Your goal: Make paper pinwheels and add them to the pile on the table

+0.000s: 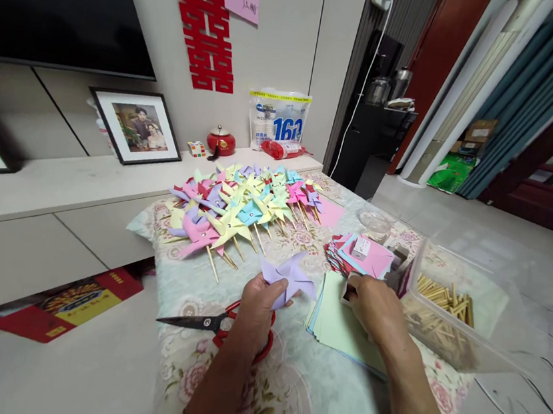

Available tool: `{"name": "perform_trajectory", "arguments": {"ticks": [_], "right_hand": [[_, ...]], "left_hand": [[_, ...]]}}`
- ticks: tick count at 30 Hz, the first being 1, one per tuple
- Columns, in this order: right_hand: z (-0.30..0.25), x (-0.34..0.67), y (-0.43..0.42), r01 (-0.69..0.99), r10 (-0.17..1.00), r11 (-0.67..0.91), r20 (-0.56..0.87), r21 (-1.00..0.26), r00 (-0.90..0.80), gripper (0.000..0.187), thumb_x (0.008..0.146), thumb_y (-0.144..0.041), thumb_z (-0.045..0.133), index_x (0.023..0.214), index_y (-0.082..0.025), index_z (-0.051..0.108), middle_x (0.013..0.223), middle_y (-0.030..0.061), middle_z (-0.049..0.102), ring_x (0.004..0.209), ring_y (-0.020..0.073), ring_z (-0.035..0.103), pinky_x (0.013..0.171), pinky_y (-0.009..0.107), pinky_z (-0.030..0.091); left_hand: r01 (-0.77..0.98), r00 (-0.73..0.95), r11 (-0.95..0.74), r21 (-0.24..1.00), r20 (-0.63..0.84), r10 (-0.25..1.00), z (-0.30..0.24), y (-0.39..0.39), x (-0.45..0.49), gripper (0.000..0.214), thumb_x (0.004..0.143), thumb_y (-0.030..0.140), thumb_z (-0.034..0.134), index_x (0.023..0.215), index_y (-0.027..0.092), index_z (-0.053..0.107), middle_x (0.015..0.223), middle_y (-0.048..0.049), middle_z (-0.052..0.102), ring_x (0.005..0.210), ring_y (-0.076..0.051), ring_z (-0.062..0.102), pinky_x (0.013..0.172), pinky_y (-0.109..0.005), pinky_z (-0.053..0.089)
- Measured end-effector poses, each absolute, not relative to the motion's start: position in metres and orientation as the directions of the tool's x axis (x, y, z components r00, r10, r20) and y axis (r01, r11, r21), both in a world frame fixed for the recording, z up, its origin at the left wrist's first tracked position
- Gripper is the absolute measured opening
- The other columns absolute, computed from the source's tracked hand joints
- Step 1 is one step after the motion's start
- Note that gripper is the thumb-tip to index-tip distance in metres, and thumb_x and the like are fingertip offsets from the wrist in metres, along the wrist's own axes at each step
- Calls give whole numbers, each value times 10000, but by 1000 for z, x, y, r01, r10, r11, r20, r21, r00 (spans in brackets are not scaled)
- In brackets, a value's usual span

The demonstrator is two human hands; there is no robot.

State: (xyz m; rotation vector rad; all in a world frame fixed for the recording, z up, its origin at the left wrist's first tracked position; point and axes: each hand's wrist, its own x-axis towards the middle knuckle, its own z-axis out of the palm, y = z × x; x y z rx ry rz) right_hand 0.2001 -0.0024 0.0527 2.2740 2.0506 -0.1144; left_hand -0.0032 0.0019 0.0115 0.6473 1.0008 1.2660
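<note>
My left hand (pixel 261 299) pinches a folded purple paper pinwheel (pixel 292 278) at its centre, the thumb on top; no stick shows on it. Under my left forearm lie scissors (pixel 202 321) with red handles, their dark blades pointing left. My right hand (pixel 375 306) reaches to a small box (pixel 350 287) on top of a stack of pale green paper sheets (pixel 337 322). Its fingertips dip into the box, so whatever they touch is hidden. Just beyond sits a pile of coloured paper squares (pixel 376 254) with a small white box (pixel 361 247) on it.
Many finished pinwheels (pixel 250 213) on sticks lie heaped at the table's far side. On the right, a clear plastic bin (pixel 447 335) holds wooden sticks (pixel 446 302). A clear round lid (pixel 375 220) lies near the back edge. Behind stands a white cabinet (pixel 47 185).
</note>
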Motion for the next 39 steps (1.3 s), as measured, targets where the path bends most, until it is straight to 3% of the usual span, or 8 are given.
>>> {"name": "perform_trajectory", "arguments": {"ticks": [9, 31, 39], "right_hand": [[54, 186, -2, 999, 997, -17, -80, -51, 13, 236, 864, -123, 503, 913, -184, 725, 1004, 109, 753, 880, 223, 697, 590, 294, 264], [53, 186, -3, 998, 996, -35, -80, -47, 31, 255, 868, -140, 477, 953, -151, 717, 987, 140, 741, 860, 243, 698, 598, 303, 285], [50, 192, -1, 997, 995, 2, -103, -83, -11, 215, 859, -123, 537, 908, -198, 732, 1002, 85, 747, 903, 212, 688, 620, 276, 297]], "left_hand": [[-409, 11, 192, 892, -206, 978, 7, 1, -4, 245, 686, 294, 753, 871, 148, 687, 735, -44, 734, 635, -164, 663, 589, -239, 491], [-428, 10, 222, 876, -242, 970, 9, 2, -2, 310, 602, 306, 805, 832, 143, 675, 695, -36, 725, 566, -150, 629, 545, -238, 486], [-436, 6, 245, 866, -270, 963, 8, 3, -2, 334, 584, 299, 816, 853, 151, 683, 761, -40, 738, 600, -167, 664, 560, -249, 500]]}}
